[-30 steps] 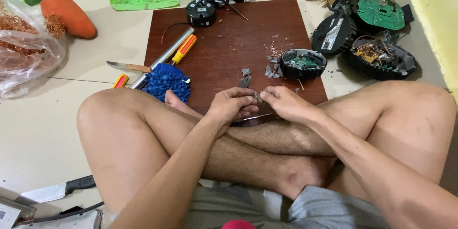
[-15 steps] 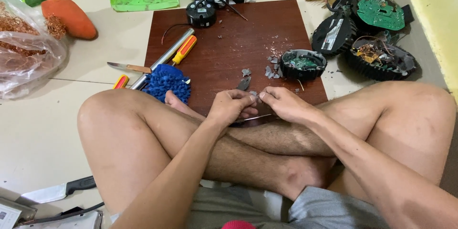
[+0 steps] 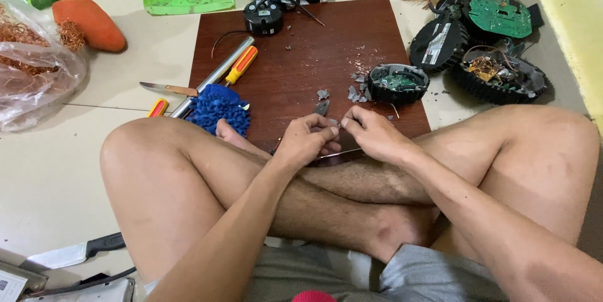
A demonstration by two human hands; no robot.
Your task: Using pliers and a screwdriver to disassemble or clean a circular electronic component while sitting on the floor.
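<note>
The left hand (image 3: 309, 138) and right hand (image 3: 370, 133) meet fingertip to fingertip over the near edge of a dark red-brown board (image 3: 301, 57) that lies on the tiled floor. Both grips are narrow, pinched on one small grey part (image 3: 334, 123) between them; its shape is too small to tell. A thin metal rod (image 3: 342, 151) runs under the hands.

Containers: a round black casing (image 3: 397, 82) on the board holds a green circuit board. A clear plastic bag (image 3: 34, 76) at the left holds tangled copper wire. Two larger open black casings (image 3: 496, 72) on the floor hold circuit boards and wiring.

Grey fragments (image 3: 357, 91) lie scattered beside the round casing. A yellow-handled screwdriver (image 3: 242, 64) and a blue bristly pad (image 3: 218, 107) rest at the board's left edge.
</note>
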